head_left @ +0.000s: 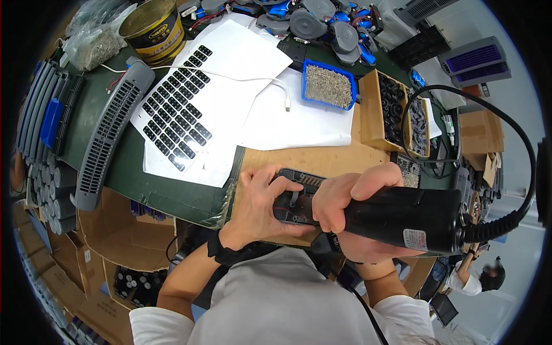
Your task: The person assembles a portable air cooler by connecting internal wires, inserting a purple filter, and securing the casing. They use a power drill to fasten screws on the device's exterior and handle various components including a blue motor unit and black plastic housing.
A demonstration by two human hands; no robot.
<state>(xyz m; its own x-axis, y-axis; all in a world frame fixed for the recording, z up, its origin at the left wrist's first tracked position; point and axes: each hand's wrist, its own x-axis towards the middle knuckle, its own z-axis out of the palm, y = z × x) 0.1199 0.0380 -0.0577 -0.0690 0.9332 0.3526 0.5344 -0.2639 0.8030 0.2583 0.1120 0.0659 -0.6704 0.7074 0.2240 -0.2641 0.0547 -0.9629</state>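
My left hand (257,201) is closed round the edge of a dark grey plastic housing (292,214) at the near edge of the table. Thumb and fingers clasp it from the left side. In my right hand (339,198) is a black electric screwdriver (408,218), its body slanting out to the right with a thick cable (509,213) at its rear end. The driver's front end is over the housing, but my right fingers hide its tip. I cannot tell whether the tip touches a screw.
A blue tray (305,86) of small screws and a wooden box (374,138) of black parts stand beyond my hands. White sheets (270,123) carry rows of small black pieces (178,103). A long grey grille (100,138) lies left. The screwdriver's cable arches over the right side.
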